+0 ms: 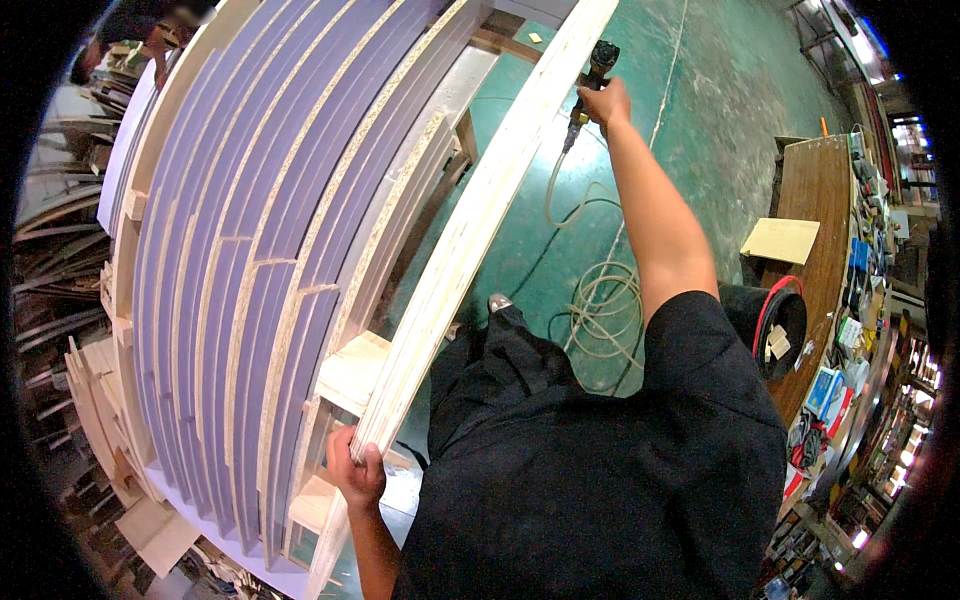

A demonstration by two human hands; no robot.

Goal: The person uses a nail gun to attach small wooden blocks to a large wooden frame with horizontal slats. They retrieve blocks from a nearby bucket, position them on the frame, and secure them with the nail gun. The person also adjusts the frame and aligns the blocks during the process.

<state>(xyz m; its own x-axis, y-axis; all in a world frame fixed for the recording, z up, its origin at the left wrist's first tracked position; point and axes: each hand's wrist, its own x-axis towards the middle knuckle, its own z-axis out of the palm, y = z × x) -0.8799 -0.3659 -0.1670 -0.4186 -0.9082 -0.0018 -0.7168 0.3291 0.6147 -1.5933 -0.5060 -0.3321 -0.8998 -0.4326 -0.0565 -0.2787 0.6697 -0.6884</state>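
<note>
A long pale plywood strip (pixel 470 230) runs from the lower left up to the top of the head view. Near its lower end my left hand (pixel 356 470) is closed around its edge. Out at arm's length, my right hand (pixel 608 104) grips a black air nail gun (pixel 600 66) beside the strip's far part. A clear air hose (pixel 552 190) hangs from the nail gun's lower end. To the left of the strip lies a large curved frame (pixel 250 260) of purple-faced panels with raw chipboard edges. Small wooden blocks (pixel 356 372) sit between frame and strip.
Coiled hose (pixel 605 310) lies on the green floor (pixel 740 110) by my legs. At right stand a black bin (pixel 765 325) and a brown workbench (pixel 810 200) with a yellowish board (pixel 780 240) and many tools. Stacked wood pieces (pixel 70 270) fill the far left.
</note>
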